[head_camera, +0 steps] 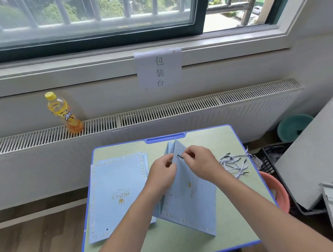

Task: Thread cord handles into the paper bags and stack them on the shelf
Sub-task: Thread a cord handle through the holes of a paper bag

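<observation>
Green blue-rimmed desk (219, 139) below barred window (81, 14), radiator (160, 110) between.

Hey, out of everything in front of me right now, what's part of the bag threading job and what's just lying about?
Part of the job:
- opened pale blue paper bag, held by left hand
- black cord tip, pinched by right hand
- flat pale blue paper bags
- pile of white twisted cords

Lying about:
- yellow drink bottle
- white paper sign
- teal basin

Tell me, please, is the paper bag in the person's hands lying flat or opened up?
Partly opened up: the held bag stands tent-like on the table, its panels spread apart, unlike the flat bags lying beside it.
</observation>
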Tool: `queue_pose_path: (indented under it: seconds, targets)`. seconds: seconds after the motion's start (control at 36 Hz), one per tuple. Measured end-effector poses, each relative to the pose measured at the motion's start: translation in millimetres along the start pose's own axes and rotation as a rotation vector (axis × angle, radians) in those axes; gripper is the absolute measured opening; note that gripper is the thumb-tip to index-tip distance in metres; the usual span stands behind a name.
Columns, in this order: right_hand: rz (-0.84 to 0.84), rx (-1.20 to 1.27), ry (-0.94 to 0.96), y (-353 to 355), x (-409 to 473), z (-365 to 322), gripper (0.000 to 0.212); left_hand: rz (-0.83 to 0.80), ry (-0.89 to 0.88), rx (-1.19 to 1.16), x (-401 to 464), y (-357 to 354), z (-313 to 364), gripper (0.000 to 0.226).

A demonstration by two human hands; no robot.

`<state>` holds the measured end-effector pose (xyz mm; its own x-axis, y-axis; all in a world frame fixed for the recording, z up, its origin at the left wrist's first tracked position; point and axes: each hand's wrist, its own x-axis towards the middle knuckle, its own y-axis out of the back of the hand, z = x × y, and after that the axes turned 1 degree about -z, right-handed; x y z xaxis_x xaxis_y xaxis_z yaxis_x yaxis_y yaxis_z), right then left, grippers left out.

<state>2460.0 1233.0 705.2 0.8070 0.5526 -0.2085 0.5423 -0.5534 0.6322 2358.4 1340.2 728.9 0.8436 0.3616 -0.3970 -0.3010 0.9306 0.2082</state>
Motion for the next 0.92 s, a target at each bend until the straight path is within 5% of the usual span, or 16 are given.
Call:
queue_pose_path:
  seconds: [0.53,0.72,0.92]
  targets:
    - [-0.079,0.137,-0.169,9,0,-6,0.024,-0.014,0.000,0.020,1,-1,3,0.040]
    - [0.019,0.215,-0.145,2,-8,-4,0.012,-0.021,0.024,-0.108,-3,-2,12,0.049]
    - [-0.029,0.153,-0.005,-4,-34,-2,0.022,-0.055,0.013,-0.098,-1,-4,11,0.058]
